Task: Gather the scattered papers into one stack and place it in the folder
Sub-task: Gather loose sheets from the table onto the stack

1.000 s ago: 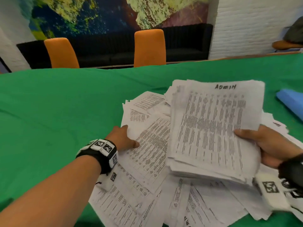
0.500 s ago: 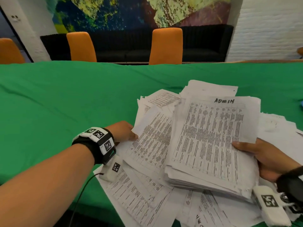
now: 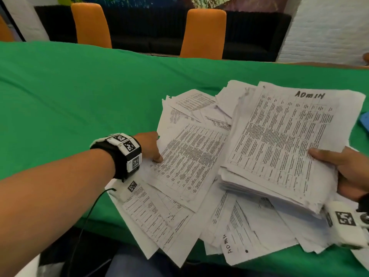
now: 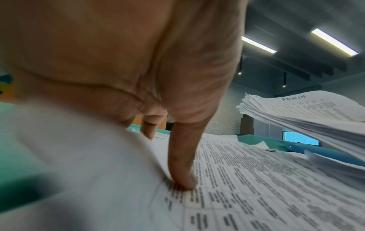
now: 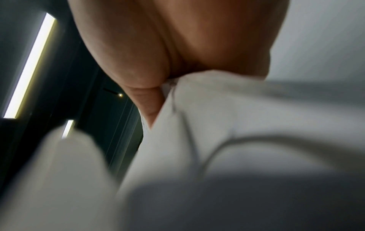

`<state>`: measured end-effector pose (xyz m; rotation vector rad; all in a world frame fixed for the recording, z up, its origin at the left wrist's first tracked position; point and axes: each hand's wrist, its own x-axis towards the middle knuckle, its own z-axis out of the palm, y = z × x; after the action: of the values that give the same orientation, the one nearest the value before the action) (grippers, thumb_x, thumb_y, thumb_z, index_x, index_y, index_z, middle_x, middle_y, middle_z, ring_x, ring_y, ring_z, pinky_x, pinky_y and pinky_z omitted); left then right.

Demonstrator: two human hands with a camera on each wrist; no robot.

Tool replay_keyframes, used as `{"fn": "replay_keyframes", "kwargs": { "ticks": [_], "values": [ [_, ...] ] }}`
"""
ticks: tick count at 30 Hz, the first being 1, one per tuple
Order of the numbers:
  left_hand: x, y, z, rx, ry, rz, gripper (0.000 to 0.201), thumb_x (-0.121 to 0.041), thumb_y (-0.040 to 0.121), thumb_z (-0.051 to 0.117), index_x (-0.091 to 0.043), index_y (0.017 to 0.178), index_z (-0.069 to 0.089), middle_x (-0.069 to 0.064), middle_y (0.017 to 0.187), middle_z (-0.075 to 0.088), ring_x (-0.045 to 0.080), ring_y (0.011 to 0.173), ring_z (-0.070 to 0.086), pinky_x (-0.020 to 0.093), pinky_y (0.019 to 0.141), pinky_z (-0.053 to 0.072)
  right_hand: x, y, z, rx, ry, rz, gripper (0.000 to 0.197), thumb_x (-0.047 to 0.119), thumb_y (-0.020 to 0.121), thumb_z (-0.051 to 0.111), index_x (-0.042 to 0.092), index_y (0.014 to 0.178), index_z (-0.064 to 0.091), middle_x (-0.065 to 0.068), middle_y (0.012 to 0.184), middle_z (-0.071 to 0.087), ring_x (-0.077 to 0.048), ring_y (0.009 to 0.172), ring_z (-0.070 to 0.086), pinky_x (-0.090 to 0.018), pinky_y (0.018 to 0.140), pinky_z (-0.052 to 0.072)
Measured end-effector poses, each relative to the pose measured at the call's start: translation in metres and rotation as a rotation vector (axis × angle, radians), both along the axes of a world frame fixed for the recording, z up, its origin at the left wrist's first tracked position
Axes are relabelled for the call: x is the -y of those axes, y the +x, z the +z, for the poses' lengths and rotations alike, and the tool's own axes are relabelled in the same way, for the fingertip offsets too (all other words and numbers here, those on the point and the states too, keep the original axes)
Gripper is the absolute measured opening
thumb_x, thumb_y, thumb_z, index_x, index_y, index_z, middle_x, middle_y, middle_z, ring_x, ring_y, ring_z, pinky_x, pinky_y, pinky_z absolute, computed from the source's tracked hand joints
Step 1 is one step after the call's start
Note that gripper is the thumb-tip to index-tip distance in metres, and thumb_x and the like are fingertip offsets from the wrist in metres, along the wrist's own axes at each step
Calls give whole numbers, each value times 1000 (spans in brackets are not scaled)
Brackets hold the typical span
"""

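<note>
Since the earlier frame, my left hand has gone a little further onto the loose sheets, and the camera has tipped downward, so the blue folder shows again at the right edge of the head view. The stack with "ADMIN" written on top is in almost the same place as before.

My left hand now pinches the left edge of one printed sheet. The thumb presses down on the printed table of this sheet, and the other fingers go under its edge, so I count the hand as gripping the sheet. The left side of the paper is lifted up toward the wrist camera.

My right hand holds the thick stack at its right edge, with the thumb on top and the fingers below, where I cannot see them. The stack is lifted above the table and tilted, its far end higher. In the right wrist view I see only the palm against blurred white paper.

Around and under both hands, the scattered papers lie in an overlapping pile on the green tablecloth. Some of them hang over the near edge of the table. The folder lies on the cloth to the right of the stack, beyond the pile.

Behind the table stand orange chairs and a dark sofa.
</note>
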<state>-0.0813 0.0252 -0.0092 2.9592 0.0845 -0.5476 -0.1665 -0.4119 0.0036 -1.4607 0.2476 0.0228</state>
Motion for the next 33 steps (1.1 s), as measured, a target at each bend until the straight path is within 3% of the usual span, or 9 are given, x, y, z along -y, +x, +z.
{"fn": "replay_keyframes", "kwargs": {
  "ticks": [8, 12, 15, 17, 21, 23, 26, 30, 33],
  "values": [
    [1, -1, 46, 90, -81, -221, 30, -9, 89, 67, -19, 116, 59, 5, 112, 67, 26, 98, 62, 30, 78, 47, 0, -5, 28, 31, -111, 135, 41, -2, 88, 54, 26, 97, 82, -9, 111, 78, -24, 91, 78, -34, 69, 64],
    [16, -10, 119, 144, -46, -414, 20, -10, 89, 64, -27, 100, 64, -7, 90, 69, 17, 81, 64, 28, 66, 48, -18, -3, 68, 114, -378, 375, 24, 15, 77, 72, 23, 99, 81, -15, 110, 77, -30, 96, 76, -38, 81, 63],
    [44, -14, 157, 150, 58, -578, 9, -25, 94, 64, -31, 100, 68, -9, 93, 70, 15, 80, 63, 36, 78, 54, -56, -6, 108, 337, -801, 585, 38, 59, 71, 80, 48, 107, 73, 20, 114, 74, 4, 105, 69, -18, 92, 54],
    [67, -18, 172, 166, 83, -687, 12, -32, 95, 62, -26, 102, 69, -9, 96, 69, 17, 82, 63, 39, 84, 55, -89, -8, 127, 499, -1090, 680, 42, 48, 81, 72, 55, 120, 61, 41, 136, 49, 21, 125, 43, -9, 105, 32],
    [100, -38, 195, 204, -18, -841, 7, -33, 92, 64, -33, 98, 68, -13, 81, 66, 0, 68, 58, 23, 66, 49, -124, -2, 127, 681, -1364, 796, 9, 28, 93, 65, 35, 99, 62, 29, 118, 57, 2, 107, 54, -30, 93, 44],
    [93, -43, 204, 330, -215, -725, 11, -40, 94, 65, -31, 98, 70, -13, 80, 66, -2, 68, 62, 17, 65, 51, -117, 2, 124, 601, -1331, 767, 12, 45, 89, 65, 36, 96, 62, 21, 95, 67, 0, 88, 62, -38, 80, 52],
    [37, -31, 175, 429, -481, -267, 42, -49, 100, 50, -11, 106, 67, 6, 94, 72, 23, 79, 75, 38, 71, 61, -85, 6, 113, 496, -1142, 576, 16, 72, 79, 63, 61, 91, 67, 40, 87, 68, 21, 80, 61, -14, 74, 49],
    [-28, -43, 75, 21, -126, -17, 56, -56, 97, 51, -2, 91, 66, 9, 79, 76, 28, 63, 74, 33, 62, 60, -43, 17, 81, 276, -756, 342, 16, 23, 69, 85, 13, 68, 73, 10, 47, 62, 1, 39, 52, -18, 50, 48],
    [-37, -58, 20, -114, -28, 36, 63, -68, 88, 56, -6, 93, 67, 7, 79, 77, 20, 58, 69, 27, 61, 56, -30, 27, 54, 22, -716, 388, 11, 0, 82, 73, 9, 86, 68, -3, 64, 73, -15, 56, 70, -27, 53, 56]
  ]
}}
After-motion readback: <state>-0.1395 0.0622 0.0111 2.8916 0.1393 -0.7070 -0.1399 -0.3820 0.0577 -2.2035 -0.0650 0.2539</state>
